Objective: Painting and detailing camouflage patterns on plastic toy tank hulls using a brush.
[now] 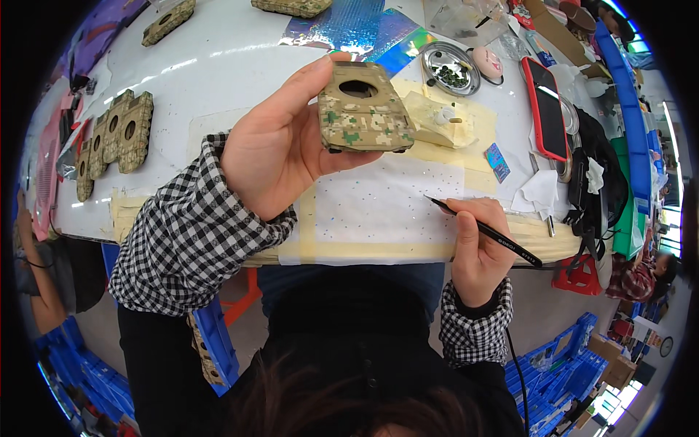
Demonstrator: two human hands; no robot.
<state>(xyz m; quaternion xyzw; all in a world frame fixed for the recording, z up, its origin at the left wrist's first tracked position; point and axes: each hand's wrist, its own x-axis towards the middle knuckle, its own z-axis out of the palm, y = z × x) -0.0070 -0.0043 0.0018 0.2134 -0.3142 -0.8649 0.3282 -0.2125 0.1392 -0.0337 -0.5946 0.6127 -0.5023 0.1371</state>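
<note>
My left hand (271, 149) is closed round a camouflage-painted toy tank hull (368, 120), raised above the table. A round dark hole opens in its top face. My right hand (477, 251) pinches slim black tweezers (513, 245), their fine tip pointing up and left. Below that tip lies a white sheet (349, 233) scattered with many tiny specks. I cannot tell whether the tip touches the sheet or holds a speck. Behind the tweezers sits a pale yellow block (437, 127) with a small white piece on it.
Several more camouflage hulls (131, 131) stand at the left, others at the far edge. Shiny holographic sheets (342, 29) lie at the back. To the right are a round metal dish (426, 65) of small green parts, a red-edged phone (542, 109) and crumpled white tissue (537, 193).
</note>
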